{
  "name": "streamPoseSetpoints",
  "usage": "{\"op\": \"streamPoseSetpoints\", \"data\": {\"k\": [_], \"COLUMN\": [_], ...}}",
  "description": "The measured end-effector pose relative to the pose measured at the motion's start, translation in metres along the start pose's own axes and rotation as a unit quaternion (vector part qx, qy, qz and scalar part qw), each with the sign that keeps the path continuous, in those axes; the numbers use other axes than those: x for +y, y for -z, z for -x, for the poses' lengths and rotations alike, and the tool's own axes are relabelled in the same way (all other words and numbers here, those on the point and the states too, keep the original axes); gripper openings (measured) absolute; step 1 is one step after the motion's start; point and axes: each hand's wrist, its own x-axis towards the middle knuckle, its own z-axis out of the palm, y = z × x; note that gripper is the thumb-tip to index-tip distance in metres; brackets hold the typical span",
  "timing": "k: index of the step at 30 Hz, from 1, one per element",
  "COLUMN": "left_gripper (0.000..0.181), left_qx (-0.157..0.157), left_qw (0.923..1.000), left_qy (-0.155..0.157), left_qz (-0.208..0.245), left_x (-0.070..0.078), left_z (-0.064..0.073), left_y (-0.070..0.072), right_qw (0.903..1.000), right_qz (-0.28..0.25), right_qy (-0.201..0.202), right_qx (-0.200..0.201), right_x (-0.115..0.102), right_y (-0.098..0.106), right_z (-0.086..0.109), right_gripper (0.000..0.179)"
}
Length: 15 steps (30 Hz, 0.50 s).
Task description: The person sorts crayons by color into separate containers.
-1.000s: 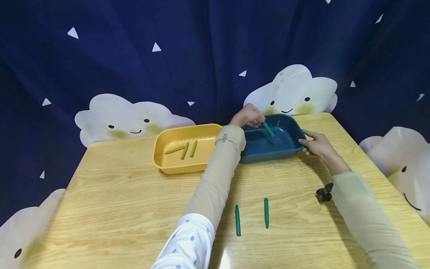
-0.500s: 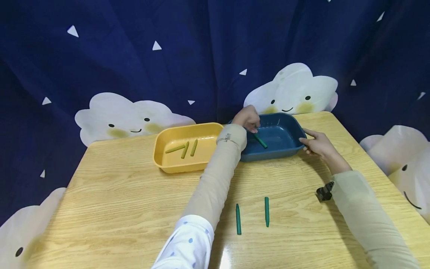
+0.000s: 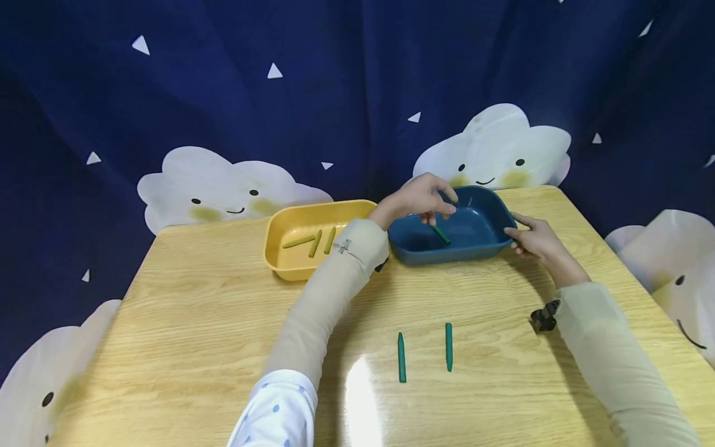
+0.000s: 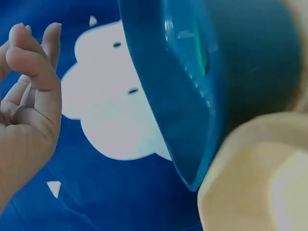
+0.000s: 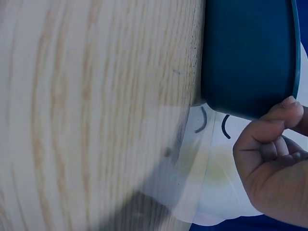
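My left hand [image 3: 421, 197] hovers over the blue tub [image 3: 447, 256], fingers loosely bent and nothing between them. Below it a green crayon [image 3: 440, 234] lies on the tub's floor, partly covered by the hand in the head view. In the left wrist view the same green crayon [image 4: 200, 48] shows inside the tub, well apart from the fingers. At the tub's right end my right hand [image 3: 536, 239] pinches the rim between thumb and fingers; the right wrist view shows this grip [image 5: 284, 118] at the corner.
Two green crayons, one on the left [image 3: 402, 357] and one on the right [image 3: 449, 347], lie on the wooden table [image 3: 212, 347] nearer the front. Left of the blue tub stands a yellow tub [image 3: 287, 273] holding three olive-yellow crayons [image 3: 315, 244]. A dark blue curtain [image 3: 335, 74] hangs behind.
My left hand has lowered the green crayon into the blue tub, let go of it and risen with its fingers loosened. The right hand keeps its hold on the rim.
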Motion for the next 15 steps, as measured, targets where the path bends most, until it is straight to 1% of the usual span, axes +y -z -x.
{"op": "streamPoseSetpoints", "data": {"k": [3,4,6,8,12,15], "left_gripper": [0.032,0.032,0.032,0.028,0.014,0.014], "left_qx": [-0.014,-0.023,-0.042,-0.068,-0.126,-0.169], "left_qw": [0.9994,0.9989,0.9974,0.995,0.9853,0.9741], "left_qy": [-0.029,-0.04,-0.057,-0.071,-0.099,-0.116], "left_qz": [-0.008,-0.011,-0.014,-0.02,-0.059,-0.095], "left_x": [-0.004,-0.009,-0.014,-0.02,-0.03,-0.037], "left_z": [0.011,0.012,0.019,0.026,0.042,0.055], "left_y": [-0.011,-0.014,-0.022,-0.03,-0.042,-0.048], "right_qw": [1.0,1.0,1.0,1.0,1.0,1.0], "right_qz": [0.005,0.005,0.005,0.004,-0.006,-0.007], "right_qy": [0.001,0.001,0.002,0.003,-0.001,-0.003], "right_qx": [0.0,0.0,-0.001,-0.004,-0.007,-0.005], "right_x": [0.0,0.0,0.0,0.0,0.0,0.0], "right_y": [0.001,0.001,0.001,0.001,0.0,0.0], "right_z": [0.0,0.0,0.0,0.0,-0.001,-0.001], "right_gripper": [0.059,0.059,0.059,0.059,0.06,0.061]}}
